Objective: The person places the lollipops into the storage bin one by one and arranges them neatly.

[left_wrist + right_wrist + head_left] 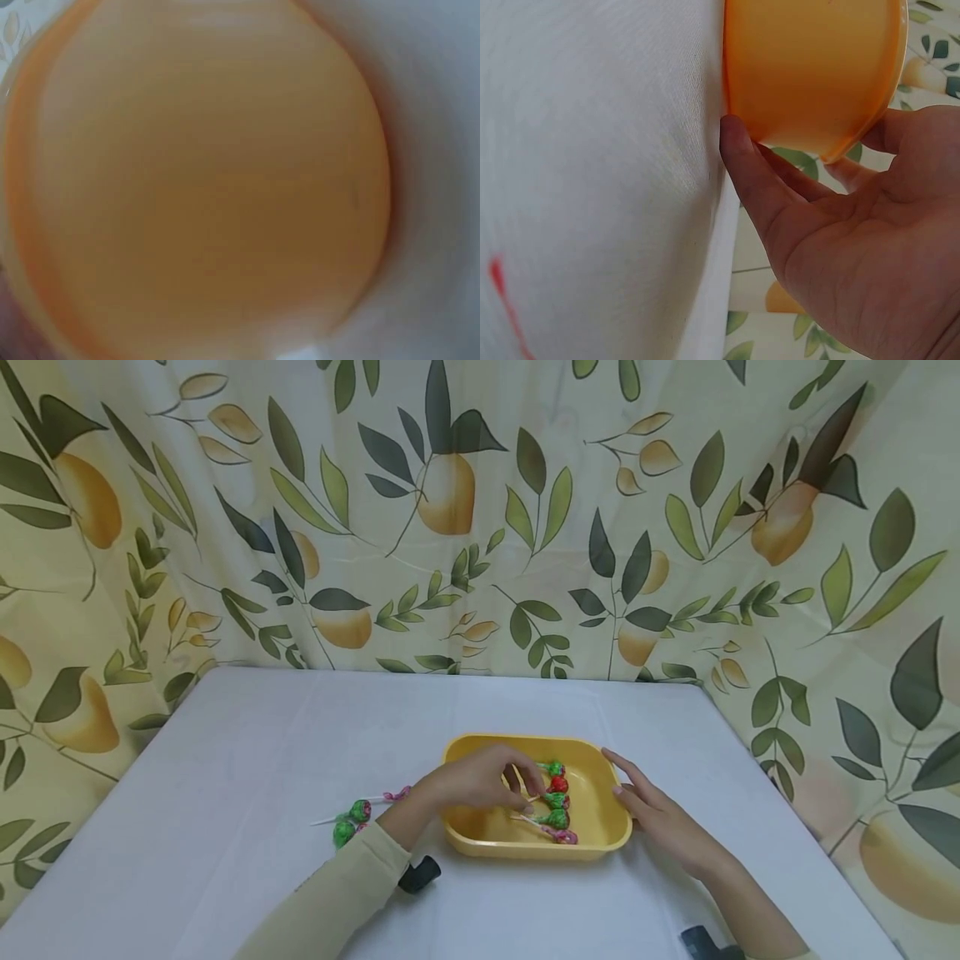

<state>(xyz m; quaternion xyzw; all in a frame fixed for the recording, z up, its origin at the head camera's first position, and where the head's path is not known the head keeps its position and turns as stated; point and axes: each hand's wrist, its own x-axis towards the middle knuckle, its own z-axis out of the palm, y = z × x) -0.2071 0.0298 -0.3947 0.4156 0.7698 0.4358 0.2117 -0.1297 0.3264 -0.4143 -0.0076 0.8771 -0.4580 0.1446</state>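
A yellow plastic tray (536,852) stands on the table with several wrapped lollipops in a column inside it, among them a red lollipop (558,785) and a green lollipop (555,818). My left hand (483,779) reaches over the tray's left side, its thumb and fingertips pinching the stick of a lollipop (557,800) in the column. At the opposite end my right hand (663,822) holds the tray by its rim and wall; the right wrist view shows its fingers against the orange-looking wall (810,75). Only the tray's blurred side (202,172) fills the left wrist view.
Left of the tray, beside my left forearm, lie several more lollipops (352,822) with white sticks. White cloth (300,735) covers the table. A curtain with a fruit-and-leaf print (480,568) rises behind it. Black wrist devices (420,874) show beneath both forearms.
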